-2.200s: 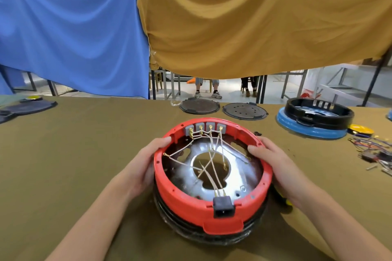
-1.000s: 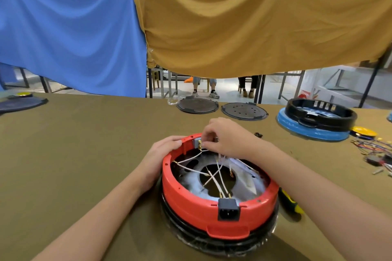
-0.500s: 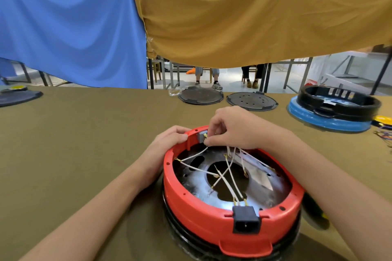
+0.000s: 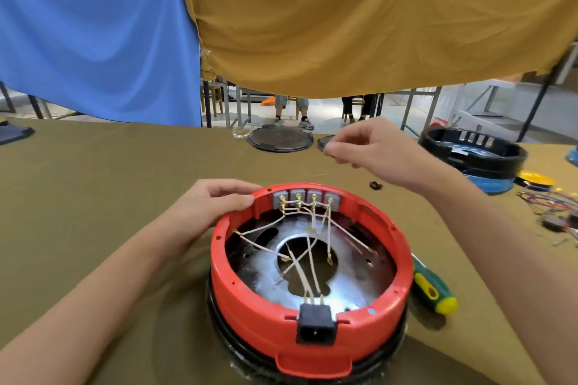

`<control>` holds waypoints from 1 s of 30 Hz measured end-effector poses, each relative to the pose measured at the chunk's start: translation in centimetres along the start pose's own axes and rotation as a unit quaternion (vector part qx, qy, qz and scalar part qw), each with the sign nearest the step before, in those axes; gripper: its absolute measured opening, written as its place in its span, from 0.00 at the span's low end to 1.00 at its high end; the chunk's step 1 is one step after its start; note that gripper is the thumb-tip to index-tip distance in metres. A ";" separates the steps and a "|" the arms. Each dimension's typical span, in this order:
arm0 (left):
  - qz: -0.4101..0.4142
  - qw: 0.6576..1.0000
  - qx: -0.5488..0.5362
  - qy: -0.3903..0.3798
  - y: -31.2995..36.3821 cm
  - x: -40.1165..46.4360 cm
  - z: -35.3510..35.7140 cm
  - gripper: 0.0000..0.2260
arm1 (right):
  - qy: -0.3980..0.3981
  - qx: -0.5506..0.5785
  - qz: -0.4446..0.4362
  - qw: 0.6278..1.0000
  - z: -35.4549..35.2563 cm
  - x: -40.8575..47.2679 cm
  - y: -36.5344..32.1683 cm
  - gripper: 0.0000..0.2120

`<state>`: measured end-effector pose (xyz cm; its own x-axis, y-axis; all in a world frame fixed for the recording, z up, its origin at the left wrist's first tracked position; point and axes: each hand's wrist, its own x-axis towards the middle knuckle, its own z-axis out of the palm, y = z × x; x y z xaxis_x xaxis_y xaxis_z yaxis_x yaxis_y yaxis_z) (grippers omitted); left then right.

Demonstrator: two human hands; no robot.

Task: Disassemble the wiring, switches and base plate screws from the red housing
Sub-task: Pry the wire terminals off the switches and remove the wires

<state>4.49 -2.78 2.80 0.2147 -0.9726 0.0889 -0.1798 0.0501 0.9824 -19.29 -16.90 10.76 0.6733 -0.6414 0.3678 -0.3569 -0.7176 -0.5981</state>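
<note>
Two bare hands worked over a red housing (image 4: 312, 331) that sat near the front centre of an olive-covered tabletop (image 4: 93, 184), open side up, on a black ring base (image 4: 397, 342). The left hand (image 4: 209, 206) rested on the housing's far-left rim, its fingers (image 4: 231, 189) curled over the outer wall and the thumb lying along the rim edge. The right hand (image 4: 372, 153) was raised above the tabletop beyond the housing and clear of it, thumb and forefinger tips pressed together; whether anything was pinched between them could not be told.

Inside the far wall stood a row of four grey switches (image 4: 305, 197) with brass terminals. White wires (image 4: 308, 259) ran from these terminals across a shiny metal base plate (image 4: 350, 287) with a central hole, several reaching a black power socket (image 4: 315, 323) set in the near wall.

A green-and-yellow screwdriver (image 4: 433, 287) lay on the tabletop just beside the housing's right side. A small dark part (image 4: 375, 185) lay beyond the housing, below the right wrist. Further back lay a dark round plate (image 4: 280, 141); at far right were a black housing on a blue one (image 4: 474, 153) and a pile of loose coloured wires (image 4: 553, 206). Blue (image 4: 93, 31) and mustard (image 4: 359, 15) cloths hung behind the tabletop.
</note>
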 end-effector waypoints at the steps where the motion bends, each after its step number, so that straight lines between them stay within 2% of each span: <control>1: -0.004 1.000 0.017 0.001 0.3 0.0 -0.2 0.10 | 0.005 0.015 0.027 1.000 -0.8 -0.5 0.5 0.09; 3: -0.010 0.999 0.047 0.006 0.9 -0.2 -0.7 0.10 | 0.002 0.021 0.093 0.995 -1.8 -1.6 2.0 0.08; 6: -0.017 0.998 0.066 0.015 1.5 -0.8 -1.3 0.09 | -0.025 -0.031 0.195 0.980 -2.7 -3.7 4.5 0.07; 10: -0.032 0.996 0.030 0.077 1.2 -1.2 -0.8 0.09 | -0.162 -0.130 0.324 0.923 -1.5 -5.8 6.5 0.10; 16: -0.017 0.995 0.009 0.095 0.9 -1.1 0.6 0.08 | -0.186 -0.091 0.352 0.913 -0.6 -6.3 7.2 0.14; 19: -0.019 0.997 0.022 0.075 1.1 -1.2 0.4 0.09 | -0.210 -0.106 0.342 0.910 -0.9 -6.3 7.2 0.10; 22: -0.041 0.996 0.078 0.015 1.4 -1.6 -0.3 0.17 | -0.192 -0.149 0.296 0.924 -1.2 -6.5 6.8 0.10; 24: -0.041 0.993 0.106 0.006 1.7 -1.8 -0.6 0.20 | -0.126 -0.144 0.235 0.953 -1.6 -6.6 6.3 0.09; 27: -0.047 0.991 0.122 -0.012 2.2 -1.8 -0.7 0.18 | -0.034 -0.046 0.095 0.994 -1.3 -6.0 3.7 0.06; 30: -0.060 0.973 0.199 -0.100 3.7 -1.1 -1.5 0.16 | -0.037 0.025 -0.028 0.999 -0.2 -3.8 0.6 0.02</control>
<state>5.06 -1.20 6.62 0.0726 -0.9928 -0.0955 -0.5317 -0.1195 0.8385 -22.24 -14.97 9.15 0.7381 -0.5773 0.3491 -0.2854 -0.7360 -0.6139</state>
